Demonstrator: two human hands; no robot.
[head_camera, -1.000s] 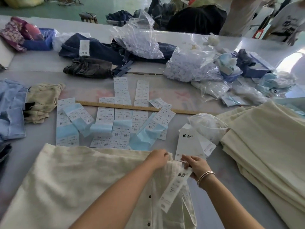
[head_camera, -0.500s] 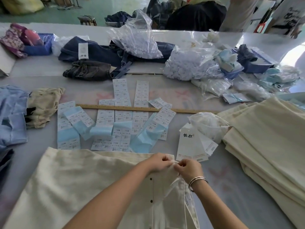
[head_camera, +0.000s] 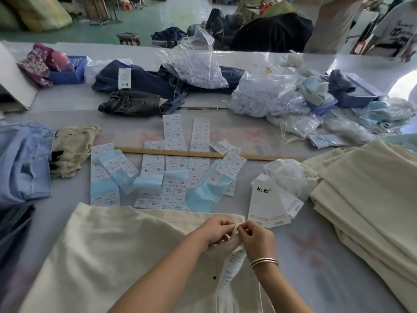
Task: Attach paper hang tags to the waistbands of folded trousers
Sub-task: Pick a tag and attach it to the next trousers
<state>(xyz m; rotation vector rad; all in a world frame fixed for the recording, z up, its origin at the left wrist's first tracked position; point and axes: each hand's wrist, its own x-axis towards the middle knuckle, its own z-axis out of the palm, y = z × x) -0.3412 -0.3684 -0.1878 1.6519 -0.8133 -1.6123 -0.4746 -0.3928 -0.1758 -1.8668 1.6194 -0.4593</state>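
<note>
- Cream trousers (head_camera: pixel 117 256) lie flat at lower centre of frame, waistband end toward the right, near both hands.
- Left hand (head_camera: pixel 215 231) pinches a small cream belt loop (head_camera: pixel 234 229) at the waistband; fingers curled on it.
- Right hand (head_camera: pixel 257 241) meets it from the right, fingertips clenched on the same loop or on the tag's string there; cannot tell which. Bangles (head_camera: pixel 264 262) on that wrist.
- Paper hang tag (head_camera: pixel 232 267) hangs below the right hand, lying on the trousers, tilted toward lower left. A thin string (head_camera: pixel 260 297) trails down from the wrist area.
- Small stack of white hang tags (head_camera: pixel 267 204) with black characters sits on the table just right of the waistband, centre right of frame.
- Clear bag (head_camera: pixel 291 177) touches that stack from the upper right.
- Pile of folded cream trousers (head_camera: pixel 365 199) fills the right edge.
- Rows of printed size stickers (head_camera: pixel 171 172) on blue backing fan out at centre, under and around a wooden ruler (head_camera: pixel 203 154) lying across them.
- Grey table (head_camera: pixel 316 256) carries everything.
- Upper centre: dark denim garments (head_camera: pixel 140 82) and clear bags of white fasteners (head_camera: pixel 259 96).
- Left edge: light blue garment (head_camera: pixel 22 161), crumpled beige one (head_camera: pixel 72 147) beside it.
</note>
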